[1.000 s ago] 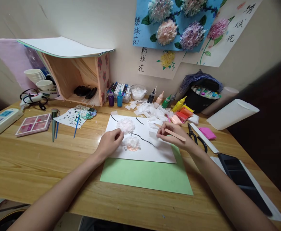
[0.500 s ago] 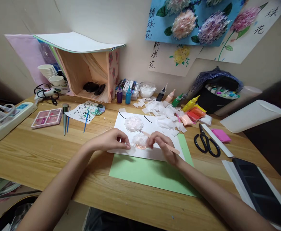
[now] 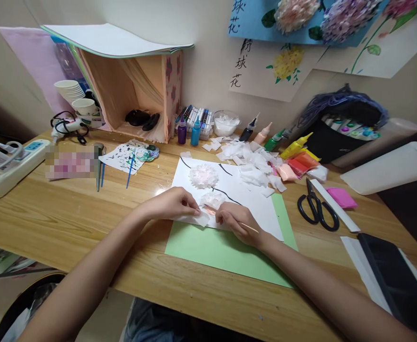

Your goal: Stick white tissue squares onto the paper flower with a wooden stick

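Note:
My left hand [image 3: 179,204] pinches a small piece of white tissue paper [image 3: 201,218] over the lower left of a white sheet [image 3: 258,213]. In my right hand [image 3: 238,221] is a thin wooden stick [image 3: 249,228], its tip at a half-covered paper flower [image 3: 212,199]. A peach-coloured patch [image 3: 210,210] shows at the lower edge of that flower. Above it on the sheet sits a fuller, pale pink paper flower [image 3: 203,176]. Dark painted stem lines [image 3: 226,194] run beside both flowers. Beneath the sheet lies green paper [image 3: 226,256].
Loose white tissue pieces [image 3: 253,164] are heaped behind the sheet, near glue-like bottles [image 3: 272,141]. To the right lie black scissors [image 3: 317,209] and a dark tray [image 3: 390,270]. Paintbrushes [image 3: 130,169] and a power strip [image 3: 19,166] are on the left.
The view has shifted slightly downward and left. My right hand has turned, bringing the stick's tip to the lower flower. The tissue piece in my left hand now shows more clearly.

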A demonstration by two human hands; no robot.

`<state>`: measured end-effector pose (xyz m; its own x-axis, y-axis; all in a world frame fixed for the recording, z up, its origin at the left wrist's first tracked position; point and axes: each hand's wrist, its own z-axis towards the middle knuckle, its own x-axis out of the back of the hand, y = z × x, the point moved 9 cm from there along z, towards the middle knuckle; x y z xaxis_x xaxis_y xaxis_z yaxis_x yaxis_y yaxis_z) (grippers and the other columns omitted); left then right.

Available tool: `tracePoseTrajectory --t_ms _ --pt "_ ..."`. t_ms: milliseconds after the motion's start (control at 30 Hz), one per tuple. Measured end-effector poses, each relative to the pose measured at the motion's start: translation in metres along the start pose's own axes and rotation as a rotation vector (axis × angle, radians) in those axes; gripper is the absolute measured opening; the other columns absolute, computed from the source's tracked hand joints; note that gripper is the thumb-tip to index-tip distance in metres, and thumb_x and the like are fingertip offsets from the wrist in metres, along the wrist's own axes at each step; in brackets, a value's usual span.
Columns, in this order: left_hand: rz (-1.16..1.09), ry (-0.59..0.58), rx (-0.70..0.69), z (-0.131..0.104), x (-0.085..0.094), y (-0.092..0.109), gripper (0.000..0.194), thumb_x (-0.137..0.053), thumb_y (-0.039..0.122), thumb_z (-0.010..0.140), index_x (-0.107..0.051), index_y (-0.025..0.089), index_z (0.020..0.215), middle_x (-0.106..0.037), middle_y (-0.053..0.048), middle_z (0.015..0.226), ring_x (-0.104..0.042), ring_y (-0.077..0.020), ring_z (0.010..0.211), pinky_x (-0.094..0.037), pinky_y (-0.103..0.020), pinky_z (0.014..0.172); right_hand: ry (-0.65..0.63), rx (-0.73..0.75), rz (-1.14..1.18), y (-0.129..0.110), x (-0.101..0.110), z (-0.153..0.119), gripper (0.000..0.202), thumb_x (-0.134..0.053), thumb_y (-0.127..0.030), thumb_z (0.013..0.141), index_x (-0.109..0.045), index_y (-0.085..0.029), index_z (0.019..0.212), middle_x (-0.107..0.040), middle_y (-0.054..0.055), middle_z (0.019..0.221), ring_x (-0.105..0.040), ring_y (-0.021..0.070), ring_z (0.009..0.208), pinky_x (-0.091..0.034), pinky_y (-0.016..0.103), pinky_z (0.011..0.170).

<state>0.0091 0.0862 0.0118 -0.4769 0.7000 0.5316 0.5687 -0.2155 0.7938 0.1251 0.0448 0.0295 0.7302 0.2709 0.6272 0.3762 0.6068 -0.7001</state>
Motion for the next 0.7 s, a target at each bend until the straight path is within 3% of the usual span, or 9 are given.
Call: tracePoseTrajectory --t_ms 133,267,400,533,700 --pt "-0.006 0.136 0.054 0.009 -0.004 -0.009 0.02 -0.062 0.031 0.072 -0.074 0.017 0.079 -0.07 -0.002 0.071 -0.055 -0.0131 0.064 -0.036 -0.023 0.057 0.025 -0.076 0.067 0.004 0.004 0.001 0.04 -0.025 -0.032 0.097 -0.054 -0.021 0.071 -0.056 0.002 0.065 -0.053 0.0146 0.064 -0.041 0.028 0.065" --pt "0.023 0.26 0.07 0.013 -0.002 -0.011 0.021 -0.063 0.034 0.07 -0.073 0.017 0.078 -0.068 -0.002 0.067 -0.054 -0.0125 0.061 -0.036 -0.023 0.056 0.04 -0.064 0.059 0.002 0.006 0.0 0.04 -0.026 -0.031 0.097 -0.054 -0.02 0.071 -0.056 0.002 0.064 -0.053 0.0143 0.063 -0.041 0.028 0.064" --pt "0.044 0.317 0.085 0.011 0.002 -0.009 0.02 -0.061 0.034 0.071 -0.071 0.017 0.076 -0.066 -0.002 0.066 -0.054 -0.012 0.059 -0.037 -0.022 0.054 0.12 0.129 -0.003 -0.014 0.012 -0.006 0.044 -0.02 -0.029 0.097 -0.05 -0.021 0.066 -0.053 0.002 0.058 -0.049 0.0143 0.057 -0.039 0.028 0.058" --pt "0.041 0.326 0.09 0.01 0.002 -0.008 0.021 -0.062 0.035 0.07 -0.07 0.016 0.074 -0.065 -0.002 0.065 -0.054 -0.0121 0.059 -0.037 -0.022 0.054 0.09 0.367 -0.14 -0.033 0.002 -0.011 0.041 -0.021 -0.024 0.096 -0.047 -0.02 0.064 -0.048 0.001 0.052 -0.04 0.0137 0.05 -0.033 0.027 0.051" --pt "0.041 0.342 0.074 0.012 0.003 -0.01 0.02 -0.062 0.035 0.07 -0.069 0.016 0.072 -0.065 -0.001 0.064 -0.054 -0.012 0.059 -0.037 -0.022 0.053 0.07 0.336 -0.275 -0.03 -0.006 -0.006 0.035 -0.028 -0.018 0.094 -0.047 -0.019 0.064 -0.05 0.002 0.054 -0.04 0.0132 0.053 -0.033 0.026 0.052"
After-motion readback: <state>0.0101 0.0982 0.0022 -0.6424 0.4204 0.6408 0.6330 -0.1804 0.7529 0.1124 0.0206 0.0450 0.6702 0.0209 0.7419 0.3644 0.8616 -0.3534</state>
